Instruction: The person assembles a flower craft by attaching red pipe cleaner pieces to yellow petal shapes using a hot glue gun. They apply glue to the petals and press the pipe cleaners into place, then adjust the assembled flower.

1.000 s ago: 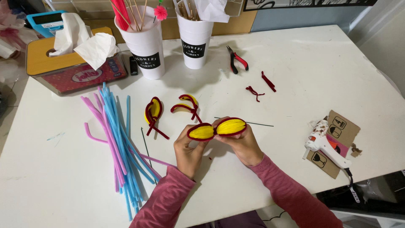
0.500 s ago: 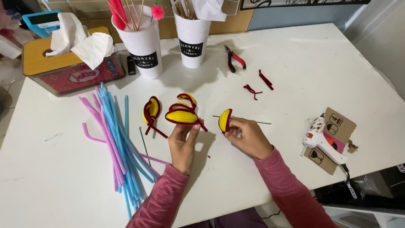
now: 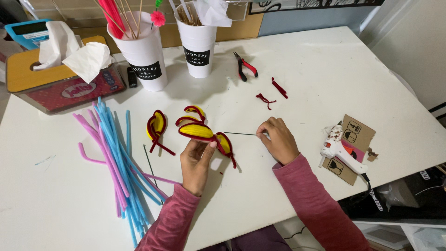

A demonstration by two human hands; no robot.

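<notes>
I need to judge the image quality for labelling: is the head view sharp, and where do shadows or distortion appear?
Head view: sharp overall, evenly lit, no strong glare on the white table; soft shadows fall beside the two white paper cups and under the left hand holding yellow petals edged in dark red pipe cleaner; wide-angle lens bends the table edges; right hand unblurred.
</notes>
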